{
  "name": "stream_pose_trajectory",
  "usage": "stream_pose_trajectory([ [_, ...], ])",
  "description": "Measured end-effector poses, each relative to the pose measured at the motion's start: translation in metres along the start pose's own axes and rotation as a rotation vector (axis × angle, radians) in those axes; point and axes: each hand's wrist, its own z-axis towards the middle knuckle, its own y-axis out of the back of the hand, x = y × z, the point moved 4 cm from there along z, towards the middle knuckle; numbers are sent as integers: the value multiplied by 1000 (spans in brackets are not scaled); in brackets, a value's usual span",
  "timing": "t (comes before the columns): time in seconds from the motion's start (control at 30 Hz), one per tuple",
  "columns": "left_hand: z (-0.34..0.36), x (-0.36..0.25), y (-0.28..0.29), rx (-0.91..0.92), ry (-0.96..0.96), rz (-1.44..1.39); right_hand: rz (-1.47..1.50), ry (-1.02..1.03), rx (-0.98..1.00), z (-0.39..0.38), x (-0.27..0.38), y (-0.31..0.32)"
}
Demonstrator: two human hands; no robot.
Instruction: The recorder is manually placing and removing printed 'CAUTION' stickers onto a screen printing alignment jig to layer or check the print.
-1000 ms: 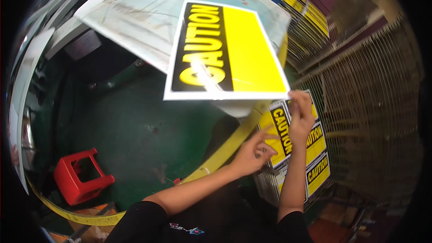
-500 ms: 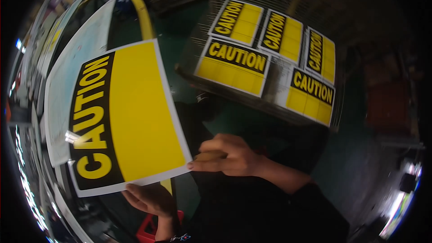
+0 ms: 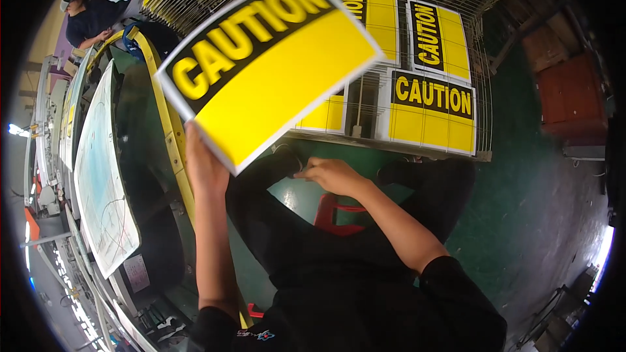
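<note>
Yellow-and-black sign sheet (image 3: 270, 65) was held raised and tilted by the left hand (image 3: 203, 166), gripped at its near lower edge, left of centre. The right hand (image 3: 332, 175) was loosely curled, empty, resting near the knee. Similar yellow signs (image 3: 432, 101) were laid on a wire rack (image 3: 495, 0) beyond.

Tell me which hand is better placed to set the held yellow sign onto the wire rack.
Left, probably: the left hand already grips the sign by its lower edge, raised toward the wire rack. The right hand hangs empty, lower down.
</note>
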Motion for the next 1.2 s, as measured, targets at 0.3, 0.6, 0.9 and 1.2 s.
stream_pose_trajectory([
  [0.3,185,121,81,42,539,93,78,-177,89,0,-42,-3],
  [0.6,259,146,172,13,610,470,90,-323,104,-7,-65,2],
  [0.9,256,138,153,-59,262,1039,186,-352,31,5,-78,7],
  [1.2,228,136,154,-177,-18,958,268,-470,-676,9,-113,30],
])
